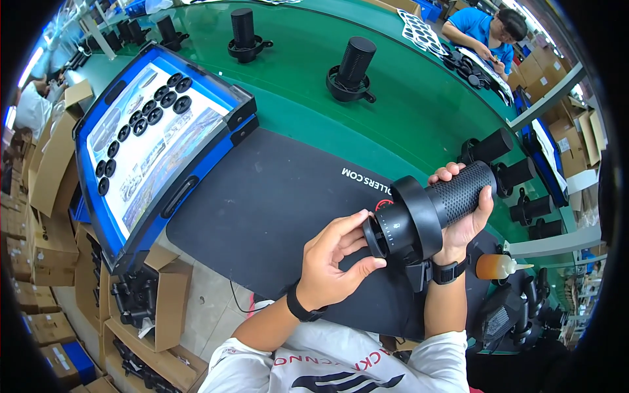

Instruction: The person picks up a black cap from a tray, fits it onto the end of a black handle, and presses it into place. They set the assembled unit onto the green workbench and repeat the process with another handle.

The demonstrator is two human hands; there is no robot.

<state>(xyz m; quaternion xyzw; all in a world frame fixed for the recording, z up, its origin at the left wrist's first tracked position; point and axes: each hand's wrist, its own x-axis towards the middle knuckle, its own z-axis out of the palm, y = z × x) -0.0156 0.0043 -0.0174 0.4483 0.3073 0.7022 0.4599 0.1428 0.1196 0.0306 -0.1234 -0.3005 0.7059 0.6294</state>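
A black microphone (464, 191) with a perforated grille lies tilted across my right hand (466, 230), whose fingers wrap round the grille. A wide black ring mount (426, 219) surrounds its body, and a bracket hangs beneath. At the microphone's lower end, which carries small white markings, my left hand (333, 262) grips a round black cap (373, 237) between fingers and thumb. The cap is against the end or very close to it; whether it is attached I cannot tell. Both hands are above a dark mat (262, 203).
On the left stands a blue-framed tray (216, 92) with several round black caps (154, 116). Similar microphones (354, 65) stand along the green conveyor (295, 72). An orange-filled squeeze bottle (495, 266) is at my right. A co-worker (488, 36) sits across; cartons (160, 314) stand lower left.
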